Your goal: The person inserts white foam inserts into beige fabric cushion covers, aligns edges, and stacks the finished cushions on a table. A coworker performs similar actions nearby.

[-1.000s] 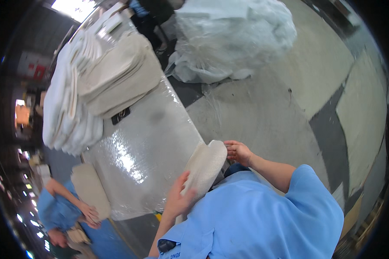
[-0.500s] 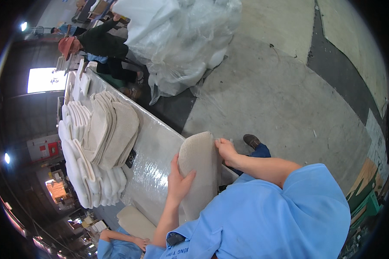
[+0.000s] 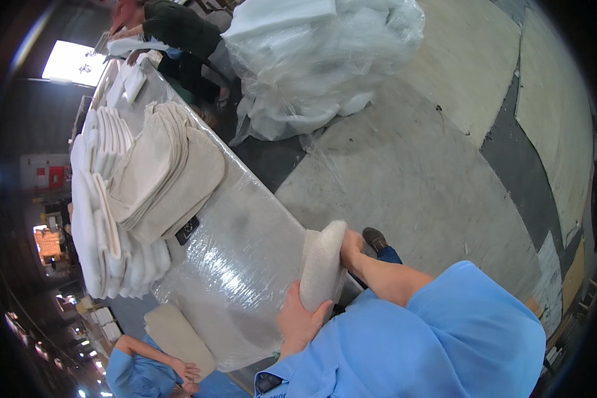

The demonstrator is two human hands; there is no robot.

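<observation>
A beige fabric-covered cushion [image 3: 324, 265] stands tilted at the near edge of the plastic-wrapped table [image 3: 235, 219], its upper end rounded. My left hand [image 3: 302, 320] grips its lower left side, the thumb lying along the cushion. On the right side my right hand [image 3: 351, 249] is closed around the cushion's edge; most of those fingers are hidden behind it. Further along the table lies a stack of beige fabric covers [image 3: 172, 172], beside folded white padding [image 3: 106, 219]. A small black object [image 3: 187, 230] rests against the covers.
At lower left a co-worker's hands [image 3: 187, 373] rest on another beige cushion [image 3: 179, 338]. A second person in dark clothing [image 3: 179, 30] works at the table's far end. A large clear plastic bag of white padding [image 3: 318, 66] stands on the concrete floor [image 3: 404, 172].
The cushion has turned from showing its broad face to standing narrower, more edge-on. Both hands have moved with it. My view has shifted, and the far person now bends over the table.
</observation>
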